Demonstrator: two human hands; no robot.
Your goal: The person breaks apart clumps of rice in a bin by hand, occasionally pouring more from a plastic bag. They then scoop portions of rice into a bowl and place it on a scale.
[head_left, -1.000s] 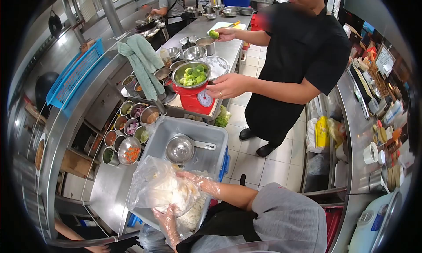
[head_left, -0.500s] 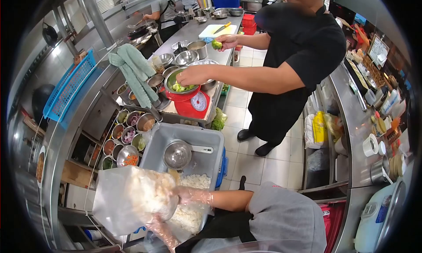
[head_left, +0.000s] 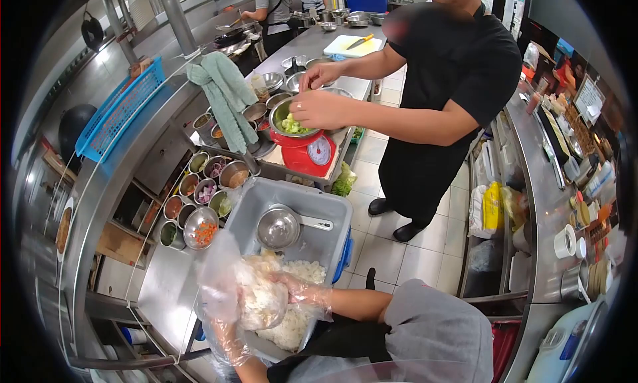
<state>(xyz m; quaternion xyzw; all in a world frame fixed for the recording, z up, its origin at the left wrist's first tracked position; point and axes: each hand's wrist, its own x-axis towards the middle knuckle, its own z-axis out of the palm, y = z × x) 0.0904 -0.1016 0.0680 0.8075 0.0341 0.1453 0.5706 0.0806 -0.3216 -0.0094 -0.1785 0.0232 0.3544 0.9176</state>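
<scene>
Both gloved hands now hold a clear plastic bag of rice (head_left: 256, 296) low over the near end of the grey tub (head_left: 332, 213), lower than half a second ago. The left hand (head_left: 222, 336) cups it underneath; the right hand (head_left: 302, 290) presses in. Beyond, a ladle (head_left: 279, 227) lies in the tub. Farther, a co-worker's hands (head_left: 319, 107) now meet over a bowl of greens (head_left: 289, 120).

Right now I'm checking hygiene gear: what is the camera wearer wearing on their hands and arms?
Both hands wear thin, clear, crinkled disposable plastic gloves: the right hand to just past the wrist, the left hand likewise. The right forearm is bare up to a short grey sleeve. No markings visible.
</scene>
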